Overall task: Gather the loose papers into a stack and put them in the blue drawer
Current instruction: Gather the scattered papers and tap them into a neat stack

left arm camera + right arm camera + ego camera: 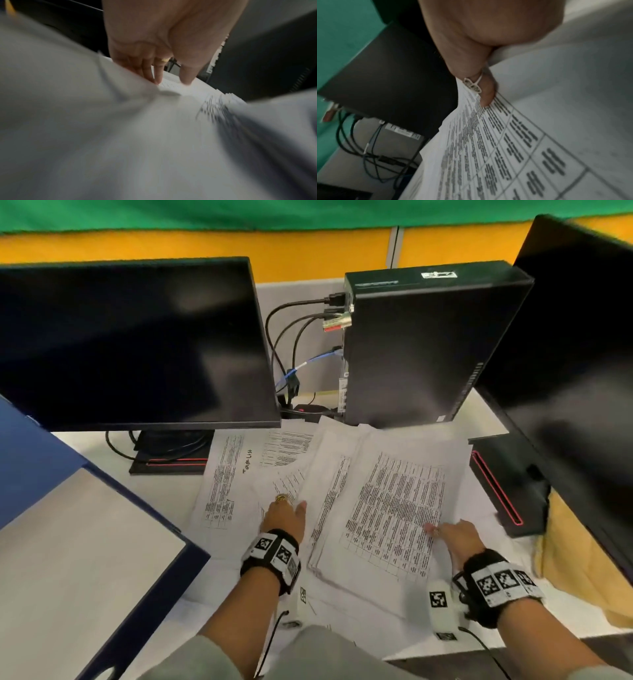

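Printed sheets lie spread over the white desk. A thick paper stack (383, 501) sits in the middle, its top sheet a printed table (513, 148). My right hand (452, 537) grips the stack's right edge, thumb (485, 97) on top and the other fingers hidden beneath. My left hand (284, 513) is at the stack's left edge, with straight fingertips (158, 79) pressing on loose sheets (222, 484) there. The blue drawer (144, 508) stands open at the left, pale inside.
A dark monitor (130, 344) stands at the back left, its base (171, 463) on the desk. A black computer tower (421, 347) with cables (291, 354) is behind the papers. A second monitor (575, 354) and a yellow cloth (582, 559) are at the right.
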A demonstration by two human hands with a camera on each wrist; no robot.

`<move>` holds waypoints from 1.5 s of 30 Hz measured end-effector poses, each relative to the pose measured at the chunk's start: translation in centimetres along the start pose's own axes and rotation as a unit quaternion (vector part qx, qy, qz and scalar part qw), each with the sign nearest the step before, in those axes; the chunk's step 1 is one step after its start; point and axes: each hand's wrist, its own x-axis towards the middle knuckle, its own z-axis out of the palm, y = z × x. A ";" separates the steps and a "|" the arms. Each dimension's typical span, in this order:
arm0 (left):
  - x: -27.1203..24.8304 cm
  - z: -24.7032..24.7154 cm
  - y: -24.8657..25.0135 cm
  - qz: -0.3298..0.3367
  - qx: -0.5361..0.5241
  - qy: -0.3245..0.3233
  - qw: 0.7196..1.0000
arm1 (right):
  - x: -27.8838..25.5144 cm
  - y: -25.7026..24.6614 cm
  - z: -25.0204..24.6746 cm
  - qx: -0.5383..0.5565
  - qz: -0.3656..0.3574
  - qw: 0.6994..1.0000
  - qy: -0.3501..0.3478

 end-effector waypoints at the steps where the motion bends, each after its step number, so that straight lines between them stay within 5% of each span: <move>1: 0.2 -0.4 0.3 -0.002 -0.028 -0.018 0.999 | 0.0 -0.2 0.1 -0.002 -0.001 1.000 -0.009; 4: 0.2 -1.5 1.5 -0.002 -0.037 -0.109 0.993 | -0.4 -0.9 0.7 0.027 -0.001 0.999 -0.038; 11: -0.8 0.3 3.2 0.018 -0.123 -0.172 0.977 | -0.9 -1.0 3.1 0.037 -0.018 0.993 -0.107; 17: -1.8 -0.1 2.3 0.057 -0.226 -0.117 0.965 | -1.4 -0.9 3.0 0.150 -0.108 0.980 -0.070; 22: -3.0 -2.9 3.2 0.099 -0.402 -0.036 0.910 | -3.4 -5.6 1.6 0.213 -0.221 0.937 -0.167; 28: -5.5 -6.6 8.1 0.217 -0.472 0.133 0.844 | -6.2 -10.9 2.1 0.164 -0.394 0.893 -0.143; 34: -6.1 -8.3 7.4 0.243 -0.493 0.070 0.832 | -5.8 -10.1 -0.6 0.059 -0.394 0.894 -0.208; 37: -6.4 -8.0 8.2 0.241 -0.466 0.027 0.851 | -5.2 -9.2 0.1 0.063 -0.392 0.902 -0.170; 43: -8.0 -8.7 9.4 0.215 -0.534 0.089 0.812 | -6.7 -9.8 -0.3 0.074 -0.441 0.887 -0.113; 45: -7.9 -7.9 8.5 0.204 -0.509 0.083 0.832 | -6.3 -8.5 0.1 0.057 -0.421 0.894 -0.144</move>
